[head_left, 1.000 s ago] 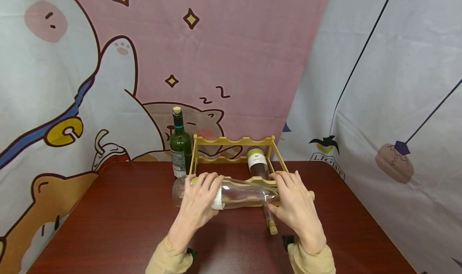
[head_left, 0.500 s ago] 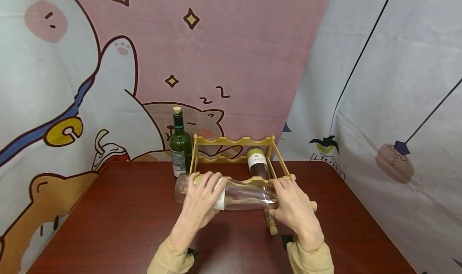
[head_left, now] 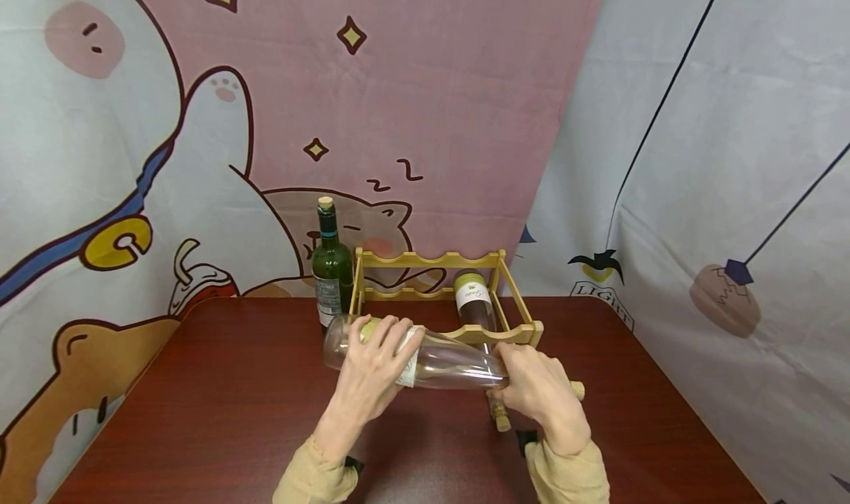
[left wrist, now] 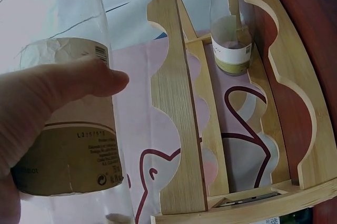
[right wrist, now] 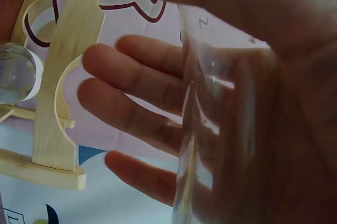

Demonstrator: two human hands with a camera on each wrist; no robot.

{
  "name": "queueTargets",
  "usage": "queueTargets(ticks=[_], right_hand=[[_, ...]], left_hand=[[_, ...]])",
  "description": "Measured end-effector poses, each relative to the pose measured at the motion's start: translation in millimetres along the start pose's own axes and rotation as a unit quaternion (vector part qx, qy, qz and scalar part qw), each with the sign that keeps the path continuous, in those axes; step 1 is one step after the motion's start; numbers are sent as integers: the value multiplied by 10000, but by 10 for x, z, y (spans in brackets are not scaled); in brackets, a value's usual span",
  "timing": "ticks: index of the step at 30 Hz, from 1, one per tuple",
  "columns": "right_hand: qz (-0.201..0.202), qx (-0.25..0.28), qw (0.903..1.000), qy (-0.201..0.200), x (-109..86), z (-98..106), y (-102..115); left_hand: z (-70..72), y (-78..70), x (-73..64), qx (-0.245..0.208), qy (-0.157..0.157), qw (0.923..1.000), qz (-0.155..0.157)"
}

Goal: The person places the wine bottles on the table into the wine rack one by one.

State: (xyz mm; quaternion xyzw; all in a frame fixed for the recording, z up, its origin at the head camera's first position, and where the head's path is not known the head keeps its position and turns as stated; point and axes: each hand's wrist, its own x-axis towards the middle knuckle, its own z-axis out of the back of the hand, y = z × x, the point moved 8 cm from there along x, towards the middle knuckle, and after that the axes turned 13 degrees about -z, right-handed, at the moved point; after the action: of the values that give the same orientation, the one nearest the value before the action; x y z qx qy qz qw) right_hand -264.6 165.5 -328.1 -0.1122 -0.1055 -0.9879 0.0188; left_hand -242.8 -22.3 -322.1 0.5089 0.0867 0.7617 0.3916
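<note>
A clear glass wine bottle (head_left: 458,362) lies nearly level in front of the wooden wine rack (head_left: 529,332), its base to the left and slightly higher. My left hand (head_left: 375,365) grips it by the labelled body; in the left wrist view the thumb crosses the label (left wrist: 79,153). My right hand (head_left: 541,389) holds the neck end, and a cork (head_left: 578,390) sticks out past it. In the right wrist view, fingers (right wrist: 131,98) lie behind the clear glass with the thumb in front. Inside the rack rests another clear bottle (head_left: 474,297), its corked neck pointing toward me.
Left of the rack a corked green wine bottle (head_left: 332,279) stands upright. The rack has scalloped rails front and back. All of it stands on a dark red-brown table (head_left: 219,408), with a printed cartoon cloth (head_left: 451,105) hanging behind.
The held bottle's neck end has dipped and come slightly toward me while its base has risen a little. My right hand has lowered with it, showing more of the rack's front right corner.
</note>
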Motion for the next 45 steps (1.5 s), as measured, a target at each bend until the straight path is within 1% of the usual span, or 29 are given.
queueTargets(ticks=[2,5,13,19,25,36,42,45], right_hand=[[-34,-50,9999,84,12,-23,-7],[43,-148,9999,40,22,-34,-1],[386,-232,9985,-319,35,-15,22],[479,-297,9974,-452,28,1,31],[538,-412,9951,-714,1,13,30],[417,-508,9922,-1062,-77,15,-66],[398,-500,9890,-1330,-130,39,-125],[346,-475,9890,-1356,-157,35,-151]], left_hand=[[1,1,-3,22,-9,10000,4],[0,5,-7,53,-3,10000,9],[-16,20,-19,63,3,10000,21],[-48,24,-43,-45,11,9999,96],[-81,17,-55,-138,49,9998,150],[-132,-28,-47,-586,431,9971,202],[-129,-39,-37,-679,459,9962,284],[-131,-35,-34,-757,463,9954,358]])
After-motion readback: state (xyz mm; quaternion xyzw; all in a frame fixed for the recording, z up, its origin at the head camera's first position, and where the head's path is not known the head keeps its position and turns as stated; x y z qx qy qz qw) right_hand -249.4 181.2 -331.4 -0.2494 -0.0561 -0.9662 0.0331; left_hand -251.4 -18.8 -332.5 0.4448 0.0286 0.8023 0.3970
